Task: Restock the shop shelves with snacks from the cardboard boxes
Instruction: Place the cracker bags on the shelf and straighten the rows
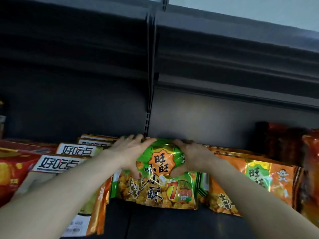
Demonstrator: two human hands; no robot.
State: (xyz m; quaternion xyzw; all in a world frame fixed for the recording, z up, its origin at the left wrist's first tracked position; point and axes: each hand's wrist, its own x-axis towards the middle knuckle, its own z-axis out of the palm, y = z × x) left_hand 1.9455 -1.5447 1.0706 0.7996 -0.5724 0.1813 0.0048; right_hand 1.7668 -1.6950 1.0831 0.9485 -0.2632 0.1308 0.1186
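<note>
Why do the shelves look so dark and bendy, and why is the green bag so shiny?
Head view: the wide-angle lens curves the shelf edges, which sit in dim light; glare glints on the foil top of the green snack bag; the red packets at the right edge look blurred.

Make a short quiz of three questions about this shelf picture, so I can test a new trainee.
1. True or false: only the left hand holds the green snack bag.
2. Which one lies just to the right of the green snack bag?
A. an orange bag
B. a blue tin
C. a glass bottle
3. Fill the gap: the packs with white labels lie on the ___ side of the green snack bag.

Key
1. False: the right hand grips its top too.
2. A
3. left
</note>
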